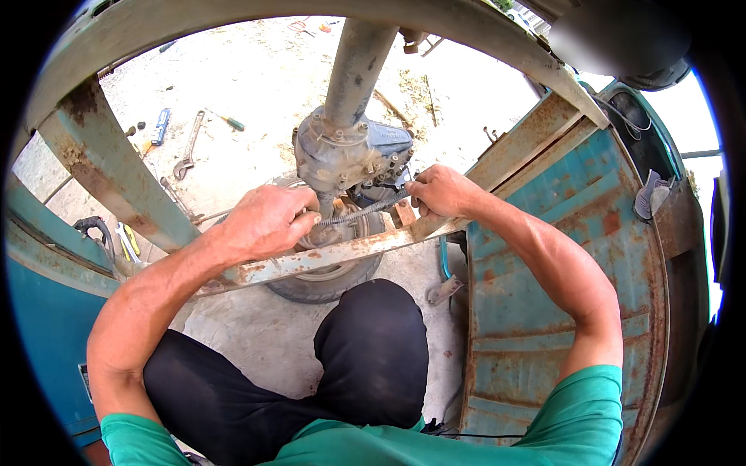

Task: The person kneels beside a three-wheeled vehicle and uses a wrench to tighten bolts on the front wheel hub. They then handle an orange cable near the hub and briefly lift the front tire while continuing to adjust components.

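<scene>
A grey ribbed cable sleeve (365, 211) stretches between my two hands, just above a rusty frame rail (342, 255). My left hand (272, 220) is closed, with thumb and fingers pinching the sleeve's left end. On the right, my right hand (441, 191) is closed with its fingertips at the sleeve's other end, beside the axle housing (332, 155). The fingers partly hide what they grip there. This greasy grey housing has bolts round its edge, and a thick tube (360, 70) runs away from it. Below the rail shows a tyre (330, 289).
On the ground at left lie an adjustable wrench (189, 147), a screwdriver (232, 122), a blue tool (162, 126) and yellow-handled pliers (130, 239). A rusted teal panel (552, 272) stands close on the right. Frame beams (116, 167) surround my arms. My knees (373, 342) are under the rail.
</scene>
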`<state>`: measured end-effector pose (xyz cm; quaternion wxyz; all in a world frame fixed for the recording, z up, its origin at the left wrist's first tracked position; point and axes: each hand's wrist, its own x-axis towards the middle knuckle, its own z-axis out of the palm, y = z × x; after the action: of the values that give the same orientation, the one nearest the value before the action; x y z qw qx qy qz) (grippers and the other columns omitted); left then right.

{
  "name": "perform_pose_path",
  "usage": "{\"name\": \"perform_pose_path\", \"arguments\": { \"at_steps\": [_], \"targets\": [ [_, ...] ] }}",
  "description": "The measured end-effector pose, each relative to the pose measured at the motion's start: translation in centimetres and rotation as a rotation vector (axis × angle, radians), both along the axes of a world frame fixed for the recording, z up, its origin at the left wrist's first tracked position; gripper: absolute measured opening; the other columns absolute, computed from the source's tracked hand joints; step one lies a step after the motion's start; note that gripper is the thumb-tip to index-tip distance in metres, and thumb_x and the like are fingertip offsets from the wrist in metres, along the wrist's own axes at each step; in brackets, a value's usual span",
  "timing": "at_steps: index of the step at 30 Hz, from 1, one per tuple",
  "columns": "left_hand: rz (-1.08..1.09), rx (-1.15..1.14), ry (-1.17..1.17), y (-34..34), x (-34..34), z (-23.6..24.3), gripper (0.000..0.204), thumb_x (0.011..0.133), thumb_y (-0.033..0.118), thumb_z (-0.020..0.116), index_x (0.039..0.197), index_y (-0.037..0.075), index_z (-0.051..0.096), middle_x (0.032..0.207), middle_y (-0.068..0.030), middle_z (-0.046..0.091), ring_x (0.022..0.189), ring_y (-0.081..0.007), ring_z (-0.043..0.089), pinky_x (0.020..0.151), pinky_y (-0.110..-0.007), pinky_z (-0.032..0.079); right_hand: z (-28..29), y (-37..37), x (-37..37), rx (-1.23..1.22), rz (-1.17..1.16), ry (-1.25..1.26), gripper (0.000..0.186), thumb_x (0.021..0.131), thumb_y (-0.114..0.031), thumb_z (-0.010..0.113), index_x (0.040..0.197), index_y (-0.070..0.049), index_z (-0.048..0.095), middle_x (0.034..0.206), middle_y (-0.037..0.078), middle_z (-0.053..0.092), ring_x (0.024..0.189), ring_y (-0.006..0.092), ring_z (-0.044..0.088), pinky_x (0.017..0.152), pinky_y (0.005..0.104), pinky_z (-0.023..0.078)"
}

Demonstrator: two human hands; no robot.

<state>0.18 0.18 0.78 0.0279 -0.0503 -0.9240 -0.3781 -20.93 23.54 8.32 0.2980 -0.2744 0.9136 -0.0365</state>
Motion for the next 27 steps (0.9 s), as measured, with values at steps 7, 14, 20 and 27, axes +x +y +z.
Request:
{"name": "perform_pose_path", "arguments": {
  "at_steps": [7, 14, 20, 27],
  "targets": [
    [0.007, 0.001, 0.017, -0.3, 0.3, -0.1, 0.025, 0.094, 0.022, 0.063, 0.107, 0.001, 0.067, 0.09, -0.022, 0.07, 0.086, -0.0381, 0.069, 0.077, -0.047, 0.052, 1.6, 0.2, -0.4, 0.151, 0.15, -0.126, 0.05, 0.104, -0.04, 0.05, 0.086, 0.001, 0.075, 0.077, 0.009, 0.071, 0.073, 0.0189, 0.064, 0.075, 0.0365, 0.053],
    [-0.002, 0.021, 0.007, 0.0, 0.3, -0.4, 0.026, 0.093, 0.022, 0.063, 0.109, 0.002, 0.067, 0.091, -0.0215, 0.07, 0.087, -0.0379, 0.069, 0.078, -0.047, 0.052, 1.1, -1.5, 1.9, -0.006, -0.259, -0.307, 0.041, 0.103, -0.032, 0.057, 0.088, 0.003, 0.073, 0.065, 0.004, 0.059, 0.052, 0.0132, 0.048, 0.046, 0.0337, 0.037],
    [0.025, 0.033, -0.05, 0.9, 0.0, -0.3, 0.028, 0.093, 0.022, 0.063, 0.111, 0.001, 0.067, 0.09, -0.0222, 0.07, 0.086, -0.0381, 0.069, 0.078, -0.046, 0.052, -2.7, -3.1, 2.3, -0.307, -0.685, -0.563, 0.035, 0.107, -0.029, 0.051, 0.094, 0.0, 0.064, 0.058, 0.0, 0.048, 0.045, 0.0082, 0.038, 0.038, 0.0239, 0.024],
    [0.057, -0.038, -0.011, 0.8, 0.0, -0.6, 0.027, 0.092, 0.022, 0.064, 0.107, 0.0, 0.068, 0.083, -0.0222, 0.068, 0.078, -0.0369, 0.069, 0.073, -0.046, 0.052, -1.8, -2.6, 3.5, -0.462, -0.617, -0.492, 0.038, 0.106, -0.032, 0.052, 0.092, 0.0, 0.065, 0.06, 0.003, 0.052, 0.045, 0.0116, 0.043, 0.04, 0.0283, 0.032]
  ]
}}
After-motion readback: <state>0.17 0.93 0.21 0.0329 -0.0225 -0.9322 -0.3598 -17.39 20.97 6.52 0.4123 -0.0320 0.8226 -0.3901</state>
